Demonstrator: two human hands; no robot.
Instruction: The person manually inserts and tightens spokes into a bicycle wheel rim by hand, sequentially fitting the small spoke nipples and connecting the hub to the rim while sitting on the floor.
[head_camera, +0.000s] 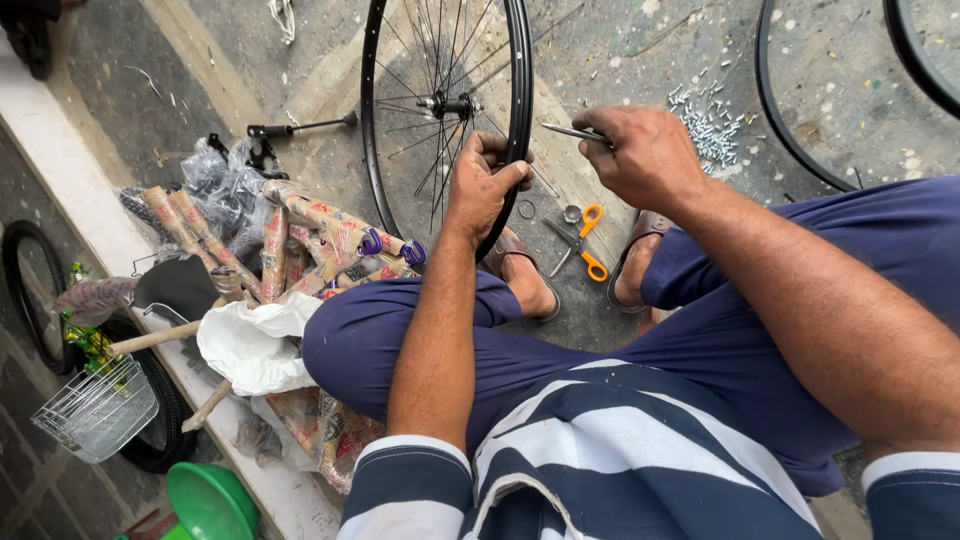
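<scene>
Seated person, head cam looking down over blue trousers and a striped shirt. Left hand (485, 185) is closed round the lower rim of the wheel (520, 70), fingers curled over the edge, prob. to keep it standing upright on the floor in front of the knees; the wheel fills the top centre of the frame, hub (448, 103) w/ spokes fanning out. Right hand (645, 155), just right of the rim, is closed on a thin metal tool (572, 131) whose tip points left toward the rim; can't tell exactly what kind, maybe a spoke or driver. Between the sandalled feet, centre frame, lie orange-handled scissors (583, 245) and a small ring, within easy reach. Upper right: a scatter of small silver nipples (708, 125) on the concrete, plus arcs of other black rims (790, 140) at the edge. Left of the knee, a pile of paper-wrapped parts (300, 240), a white bag (250, 345), plastic wrap. Lower left: wire basket (95, 410), a tyre (25, 290), a green bowl (210, 500). An axle rod (300, 127) lies upper left, apart from the wheel.
</scene>
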